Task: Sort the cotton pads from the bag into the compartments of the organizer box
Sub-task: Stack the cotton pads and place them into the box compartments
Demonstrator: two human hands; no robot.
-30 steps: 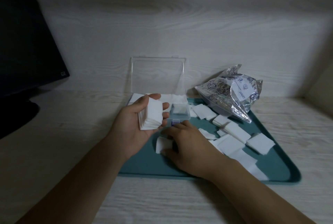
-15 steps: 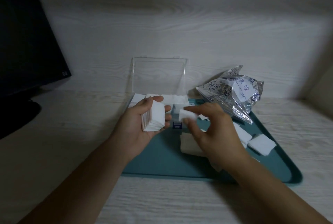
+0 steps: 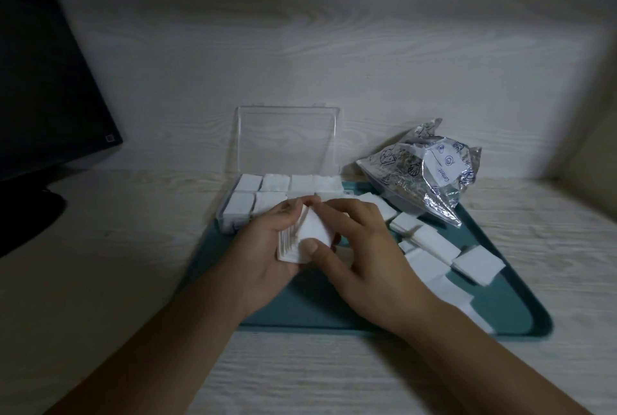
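Left hand (image 3: 267, 244) — fingers curled round a stack of cotton pads (image 3: 290, 246), held on edge above the near left part of the tray (image 3: 334, 308).

Right hand (image 3: 364, 247) — thumb and fingers pinching one single pad (image 3: 315, 231), tilted and pressed against the open face of the stack; thumb at the pad's lower edge, fingertips at its upper corner.

Organizer box (image 3: 230, 217) — clear plastic, at the far left corner of the tray, lid (image 3: 288, 141) standing upright against the wall. Eight compartments visible in two rows; those that can be seen hold white pads. The near right compartments are partly hidden behind the hands.

Loose pads (image 3: 434, 244) — scattered flat and overlapping on the right half of the tray, from beside the box to the near right rim.

Bag (image 3: 424, 171) — crumpled clear film with dark print, lying at the far right corner of the tray, well apart from the hands.

Dark monitor (image 3: 40, 81) — on the pale wood desk (image 3: 100, 264), left.
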